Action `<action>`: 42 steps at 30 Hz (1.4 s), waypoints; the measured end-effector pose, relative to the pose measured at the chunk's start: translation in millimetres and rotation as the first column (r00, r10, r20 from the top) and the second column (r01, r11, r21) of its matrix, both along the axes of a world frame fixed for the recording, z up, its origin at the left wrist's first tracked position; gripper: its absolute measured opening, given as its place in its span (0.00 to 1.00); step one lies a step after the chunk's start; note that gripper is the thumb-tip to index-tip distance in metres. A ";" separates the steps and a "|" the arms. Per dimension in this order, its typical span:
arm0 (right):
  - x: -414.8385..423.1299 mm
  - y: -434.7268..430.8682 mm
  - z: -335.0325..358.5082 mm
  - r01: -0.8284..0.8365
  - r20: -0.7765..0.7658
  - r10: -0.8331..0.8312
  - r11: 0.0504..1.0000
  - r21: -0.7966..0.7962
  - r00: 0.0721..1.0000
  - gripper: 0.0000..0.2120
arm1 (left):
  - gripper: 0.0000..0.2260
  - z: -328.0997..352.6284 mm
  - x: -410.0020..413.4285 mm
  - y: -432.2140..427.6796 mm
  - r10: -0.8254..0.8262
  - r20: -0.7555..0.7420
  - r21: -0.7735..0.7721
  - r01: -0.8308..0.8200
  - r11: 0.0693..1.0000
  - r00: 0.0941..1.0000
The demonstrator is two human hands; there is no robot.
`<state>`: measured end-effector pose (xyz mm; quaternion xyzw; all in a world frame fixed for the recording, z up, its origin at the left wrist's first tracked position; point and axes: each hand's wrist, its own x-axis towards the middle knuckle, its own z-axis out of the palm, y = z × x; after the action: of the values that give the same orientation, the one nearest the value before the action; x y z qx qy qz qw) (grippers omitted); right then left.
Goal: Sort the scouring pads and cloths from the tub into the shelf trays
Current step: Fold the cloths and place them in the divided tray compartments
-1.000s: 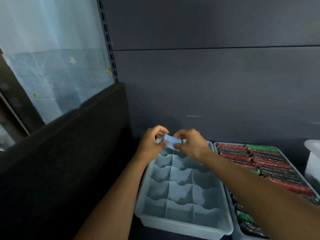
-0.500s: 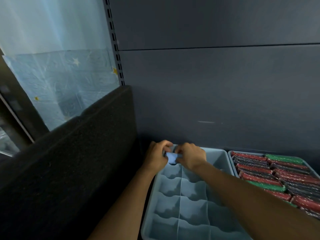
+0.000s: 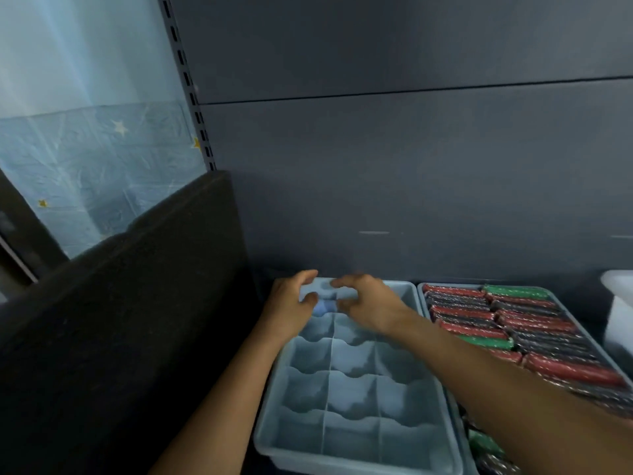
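A pale blue tray [image 3: 352,395] split into several compartments sits on the shelf in front of me. A small folded blue cloth [image 3: 324,307] lies in its far left compartment. My left hand [image 3: 291,303] and my right hand [image 3: 368,303] hover just over that compartment, one on each side of the cloth. Their fingers are spread in loose curves and hold nothing. Part of the cloth is hidden behind my thumbs.
To the right stands a second tray [image 3: 420,296] packed with red, green and black wrapped scouring pads [image 3: 513,323]. A white tub [image 3: 618,303] shows at the right edge. A dark padded panel [image 3: 137,320] walls off the left, and the grey shelf back [image 3: 411,183] rises close behind.
Both hands carried the blue cloth down into the far left compartment and pinched it there. Now their fingers have spread apart and the cloth lies in the compartment.
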<state>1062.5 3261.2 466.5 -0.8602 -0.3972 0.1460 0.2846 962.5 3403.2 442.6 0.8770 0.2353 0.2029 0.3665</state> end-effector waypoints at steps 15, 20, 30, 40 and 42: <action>71.4 -340.2 43.0 0.443 0.161 -0.522 0.822 0.357 0.838 0.08 | 0.13 54.2 79.5 -293.2 -0.572 0.140 0.028 0.575 0.818 0.808; 144.0 -426.4 30.2 0.578 0.232 -0.533 0.783 -0.230 0.814 0.12 | 0.17 52.3 111.0 -362.3 -0.692 -0.033 0.117 0.690 0.714 0.721; 178.6 -413.3 1.0 0.587 0.409 -0.434 0.700 -0.408 0.803 0.11 | 0.15 39.1 128.3 -371.4 -0.708 -0.109 0.064 0.715 0.696 0.698; 118.3 -388.3 106.5 0.253 -0.101 -0.234 0.827 0.503 0.967 0.07 | 0.28 85.0 106.4 -328.2 -0.345 0.339 -0.365 0.460 0.809 0.875; 102.1 -378.4 118.9 0.210 -0.172 -0.137 0.811 0.546 0.976 0.04 | 0.33 99.3 104.5 -315.9 -0.318 0.383 -0.493 0.483 0.724 0.867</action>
<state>1164.6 2882.7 585.4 -0.7604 -0.3237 0.0494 0.5609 1067.0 3087.3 541.8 0.7185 0.0355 0.1558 0.6769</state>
